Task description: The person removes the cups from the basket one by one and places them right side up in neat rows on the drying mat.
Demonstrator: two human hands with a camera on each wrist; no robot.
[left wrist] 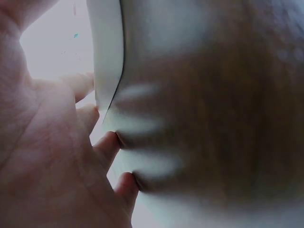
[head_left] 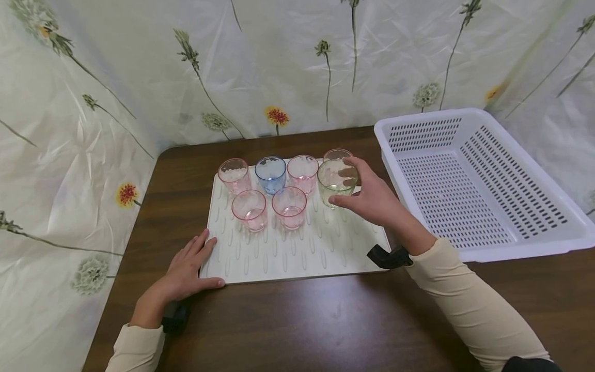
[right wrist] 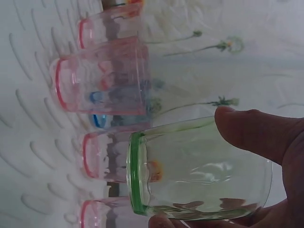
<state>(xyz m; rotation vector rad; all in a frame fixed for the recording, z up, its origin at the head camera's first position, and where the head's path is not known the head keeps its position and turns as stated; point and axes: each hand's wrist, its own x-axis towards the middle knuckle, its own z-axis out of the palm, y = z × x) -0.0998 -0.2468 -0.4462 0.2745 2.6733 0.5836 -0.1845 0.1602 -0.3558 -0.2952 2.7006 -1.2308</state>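
Observation:
My right hand (head_left: 372,199) grips a clear green drinking glass (right wrist: 199,166) between thumb and fingers, rim up, over the right part of a white ridged draining mat (head_left: 279,258). Just behind it is a pink-tinted glass (head_left: 338,153), partly hidden. To the left, a pink glass (head_left: 303,175), a blue glass (head_left: 271,176) and another pink glass (head_left: 234,176) stand in the back row. Two more pink glasses, one left (head_left: 249,211) and one right (head_left: 290,208), stand in front. My left hand (head_left: 186,271), fingers spread, rests at the mat's front left corner.
A white perforated plastic basket (head_left: 520,253) stands on the right of the brown wooden table (head_left: 297,320), close to my right forearm. Flower-printed sheeting (head_left: 297,67) hangs behind the table and along its left side.

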